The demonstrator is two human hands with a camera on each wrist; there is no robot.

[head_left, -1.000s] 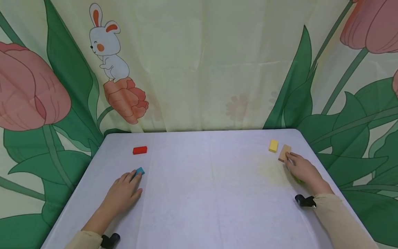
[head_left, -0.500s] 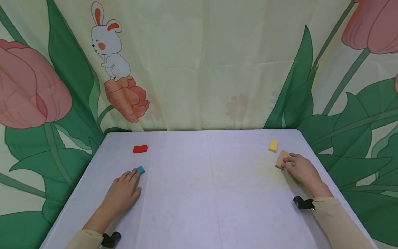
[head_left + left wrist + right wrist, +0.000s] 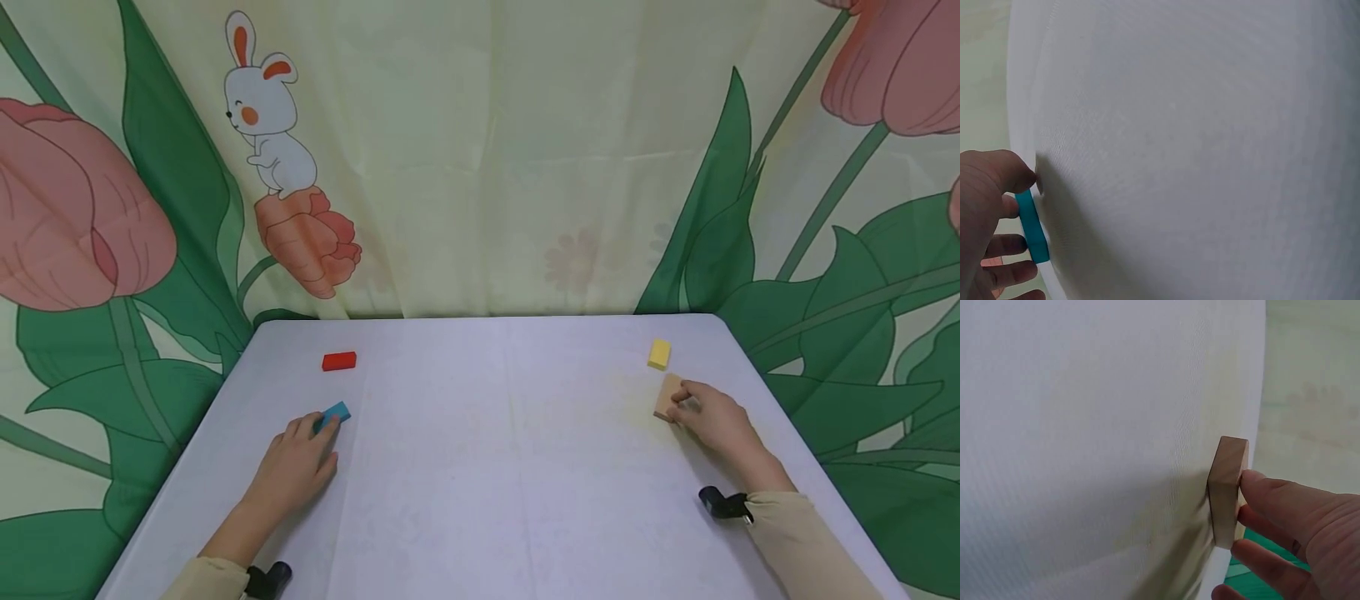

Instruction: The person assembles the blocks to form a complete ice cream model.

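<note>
In the head view my left hand (image 3: pixel 288 467) rests its fingertips on a blue block (image 3: pixel 336 412) at the table's left. The left wrist view has the fingers touching that blue block (image 3: pixel 1034 234), partly hiding it, with the thumb close to one end. At the table's right, my right hand (image 3: pixel 716 425) holds a plain wooden block (image 3: pixel 666 398) by its right side with thumb and bent fingers. In the right wrist view the thumb and fingertips touch the wooden block (image 3: pixel 1225 494), which appears to be at the table surface.
A red block (image 3: pixel 339 361) lies beyond the left hand. A yellow block (image 3: pixel 659 354) lies just beyond the wooden one. A white cloth covers the table (image 3: pixel 510 467); behind its far edge hangs a printed curtain (image 3: pixel 480 167) with tulips and a rabbit.
My right hand has drawn the wooden block left and nearer, away from the yellow block. The left fingers have shifted slightly, showing more of the blue block. The red and yellow blocks stay put.
</note>
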